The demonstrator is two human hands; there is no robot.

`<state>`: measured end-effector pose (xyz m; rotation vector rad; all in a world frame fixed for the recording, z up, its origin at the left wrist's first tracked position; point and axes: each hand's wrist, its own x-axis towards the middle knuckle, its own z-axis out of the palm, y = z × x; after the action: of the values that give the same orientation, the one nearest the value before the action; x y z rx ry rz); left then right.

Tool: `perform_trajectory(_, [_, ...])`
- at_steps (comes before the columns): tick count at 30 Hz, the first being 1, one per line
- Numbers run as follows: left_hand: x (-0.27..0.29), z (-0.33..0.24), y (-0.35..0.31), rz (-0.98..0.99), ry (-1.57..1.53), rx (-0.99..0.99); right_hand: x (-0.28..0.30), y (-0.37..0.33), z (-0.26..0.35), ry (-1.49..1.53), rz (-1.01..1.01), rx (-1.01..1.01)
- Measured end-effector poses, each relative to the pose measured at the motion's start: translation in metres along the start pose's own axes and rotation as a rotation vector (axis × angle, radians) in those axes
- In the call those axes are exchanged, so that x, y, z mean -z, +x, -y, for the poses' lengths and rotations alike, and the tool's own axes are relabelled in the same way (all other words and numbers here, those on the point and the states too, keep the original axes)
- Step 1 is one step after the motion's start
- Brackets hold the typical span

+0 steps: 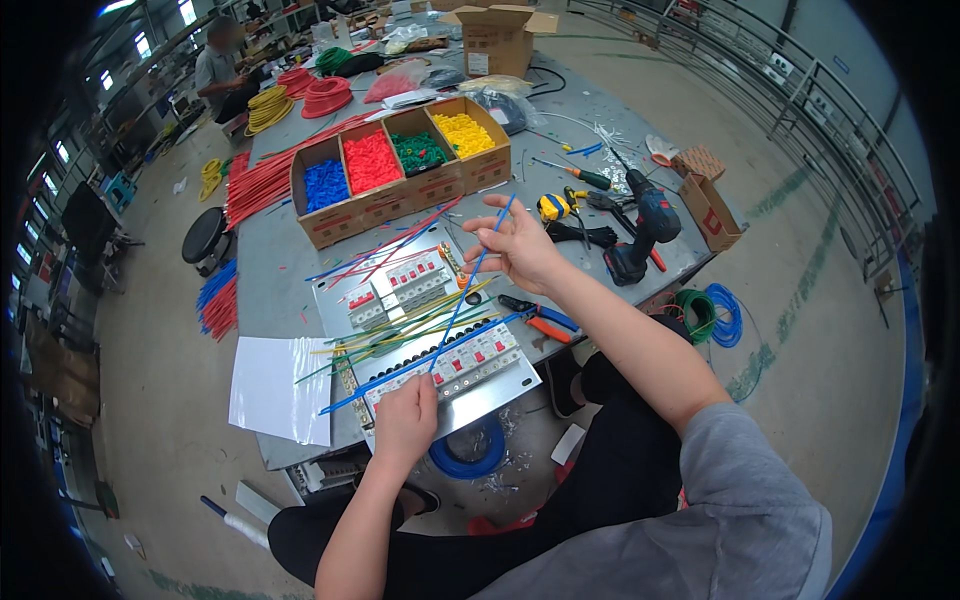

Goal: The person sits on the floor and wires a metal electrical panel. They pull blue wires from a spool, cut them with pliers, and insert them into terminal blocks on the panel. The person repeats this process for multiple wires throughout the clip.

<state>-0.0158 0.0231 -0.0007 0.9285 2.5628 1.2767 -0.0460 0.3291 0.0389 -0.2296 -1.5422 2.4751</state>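
A blue wire [463, 298] runs slantwise between my hands above a metal mounting plate [505, 390]. My left hand [405, 415] is closed on its lower end, just over the near row of circuit breakers [470, 358]. Higher up, my right hand [520, 248] has the wire between thumb and fingers, some of them loosely spread. More breakers [415, 278] sit in a second row farther back on the plate. Loose yellow and green wires [400, 328] lie across the plate between the rows. Orange-and-blue-handled pliers [548, 322] rest at its right.
Behind the plate stands a cardboard box [400, 190] divided into blue, red, green and yellow small parts. A cordless drill [645, 228], a tape measure [555, 207] and a screwdriver [585, 178] lie to the right. A white sheet [280, 390] is at the left. Another person [217, 75] sits far left.
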Motion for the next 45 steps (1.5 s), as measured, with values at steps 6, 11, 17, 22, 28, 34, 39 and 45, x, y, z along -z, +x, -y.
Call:
perform_trajectory(6, [0.000,0.003,0.000,-0.020,0.032,-0.052,0.011,0.005,0.007,0.001,-0.034,0.007])
perform_trajectory(11, [-0.001,0.006,-0.002,-0.022,0.052,-0.097,0.010,0.003,0.007,-0.024,-0.015,0.030])
perform_trajectory(17, [0.002,0.002,-0.003,-0.014,0.061,-0.102,0.018,0.005,0.014,0.053,-0.010,0.002])
perform_trajectory(22, [0.003,0.001,-0.002,-0.010,0.073,-0.116,0.021,0.008,0.008,0.060,-0.092,0.013])
perform_trajectory(28, [0.002,0.004,0.001,-0.002,0.064,-0.089,0.021,0.007,0.011,0.107,-0.054,0.024])
perform_trajectory(34, [0.004,0.005,0.001,-0.010,0.049,-0.089,0.003,-0.003,0.001,0.058,0.006,-0.053])
perform_trajectory(39, [0.001,0.011,0.006,-0.018,-0.006,-0.061,-0.016,-0.016,-0.009,-0.016,0.009,-0.040])
perform_trajectory(45, [0.004,0.009,0.012,0.001,-0.093,0.006,-0.014,-0.009,-0.010,0.015,0.066,-0.033])
